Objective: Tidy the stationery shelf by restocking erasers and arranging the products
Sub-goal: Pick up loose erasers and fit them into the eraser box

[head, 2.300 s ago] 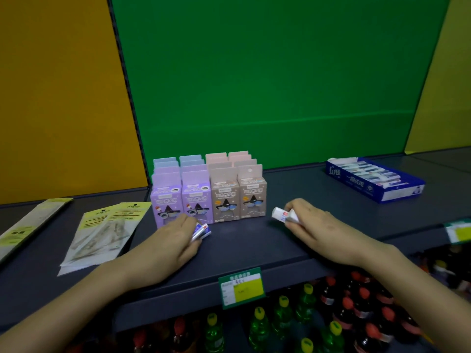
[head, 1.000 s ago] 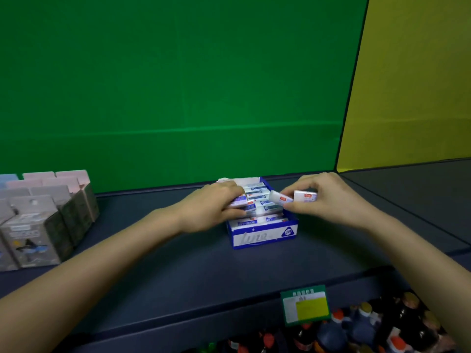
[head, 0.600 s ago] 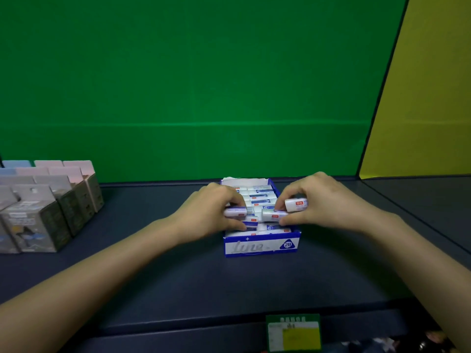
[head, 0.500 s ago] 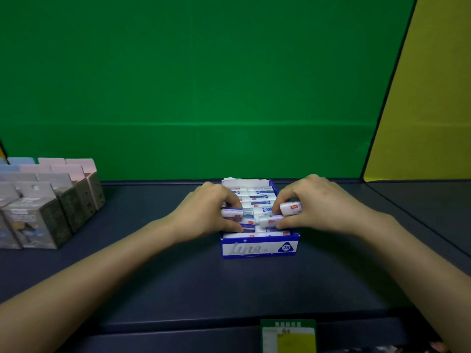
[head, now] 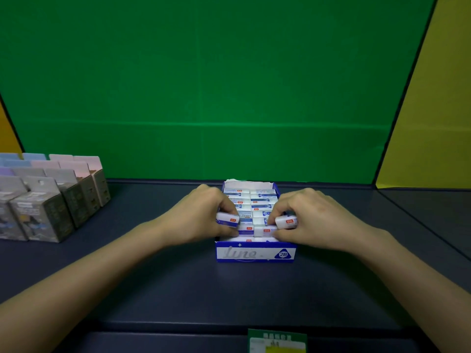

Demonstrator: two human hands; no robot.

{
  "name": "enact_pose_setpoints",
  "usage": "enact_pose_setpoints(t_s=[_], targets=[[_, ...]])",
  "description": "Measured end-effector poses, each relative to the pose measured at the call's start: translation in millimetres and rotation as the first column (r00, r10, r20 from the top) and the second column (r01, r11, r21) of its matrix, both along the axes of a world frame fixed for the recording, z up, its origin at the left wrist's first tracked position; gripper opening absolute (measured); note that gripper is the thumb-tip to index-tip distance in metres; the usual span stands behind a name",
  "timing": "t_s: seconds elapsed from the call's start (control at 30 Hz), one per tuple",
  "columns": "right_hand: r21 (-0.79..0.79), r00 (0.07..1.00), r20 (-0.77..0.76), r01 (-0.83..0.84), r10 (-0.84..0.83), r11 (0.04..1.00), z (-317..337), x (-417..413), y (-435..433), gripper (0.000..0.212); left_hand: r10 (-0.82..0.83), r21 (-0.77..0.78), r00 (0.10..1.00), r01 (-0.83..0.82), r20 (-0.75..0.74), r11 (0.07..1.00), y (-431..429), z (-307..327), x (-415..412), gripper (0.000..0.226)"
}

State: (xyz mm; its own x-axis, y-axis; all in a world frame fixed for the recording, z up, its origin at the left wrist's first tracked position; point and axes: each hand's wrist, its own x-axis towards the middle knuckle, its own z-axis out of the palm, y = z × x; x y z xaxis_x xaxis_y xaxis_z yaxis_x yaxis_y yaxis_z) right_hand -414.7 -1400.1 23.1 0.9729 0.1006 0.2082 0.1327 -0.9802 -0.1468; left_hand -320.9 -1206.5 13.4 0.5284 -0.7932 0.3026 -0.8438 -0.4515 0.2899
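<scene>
The left hand (head: 204, 220) pinches 1 small white eraser with a blue-and-red printed sleeve (head: 227, 220) between thumb and fingers at the left edge of an open blue-and-white cardboard display box marked "2B" (head: 254, 254). The right hand (head: 309, 220) mirrors it on the other side, closed on a 2nd white eraser with a red label (head: 286, 221). Both held erasers lie with their long axes running left to right, across the box, each with its inner end pointing toward the box's middle, and both sit just above the front rows of the box.

The box stands near the middle of the dark blue-grey shelf (head: 229, 289), its long axis running away from the camera toward the green back panel (head: 204, 85) and its labelled short end facing the viewer. Inside it, white erasers in printed sleeves (head: 251, 202) are packed in 2 columns, their long axes crosswise like the 2 being held.

Well apart to the left, pastel cardboard product cartons with hang tabs (head: 51, 200) stand upright in rows, touching one another. A green price tag with a yellow panel (head: 277, 341) hangs on the shelf's front edge, below the box. A yellow panel (head: 433, 110) borders the green one on the right.
</scene>
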Motion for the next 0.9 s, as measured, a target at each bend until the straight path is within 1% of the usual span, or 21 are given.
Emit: enact_pose_setpoints(t_s=[0.23,0.33,0.43,0.5,0.57,0.7,0.83,0.9], targets=[[-0.023,1.000,0.010,-0.026,0.026,0.999,0.2,-0.3,-0.7,0.016,-0.010,0.008,1.000,0.010,-0.013,1.000,1.1,-2.4,2.4,0.016],[-0.032,0.999,0.010,-0.040,0.041,0.999,1.0,-0.5,-1.8,0.018,-0.021,0.039,1.000,0.021,0.018,0.999,1.7,-0.7,1.6,0.032],[0.033,0.997,0.011,-0.081,0.081,0.996,3.6,-1.9,-4.1,0.023,-0.013,0.060,0.996,0.007,0.089,0.998,5.4,6.1,-0.3,0.057],[0.077,0.994,0.010,-0.109,0.108,0.991,5.5,-4.2,-5.1,0.026,-0.028,0.049,0.995,0.023,0.091,0.999,7.5,10.9,-3.2,0.063],[0.093,0.992,-0.013,-0.127,0.129,0.988,6.9,-5.9,-5.2,0.030,-0.046,0.039,0.999,0.044,0.029,0.998,7.6,13.8,-5.4,0.056],[0.138,0.982,-0.081,-0.158,0.170,0.978,6.6,-6.2,-4.7,0.037,-0.051,0.105,0.997,0.057,-0.063,0.993,5.6,14.8,-9.8,0.045],[0.204,0.976,-0.060,-0.192,0.208,0.960,5.1,-8.5,-4.3,0.036,-0.011,0.142,0.980,0.040,-0.201,0.989,8.5,15.3,-12.4,0.023],[0.277,0.977,-0.035,-0.193,0.211,0.941,4.9,-9.5,-4.1,0.033,-0.037,0.145,0.978,0.068,-0.206,0.987,9.7,16.0,-14.0,0.015]])
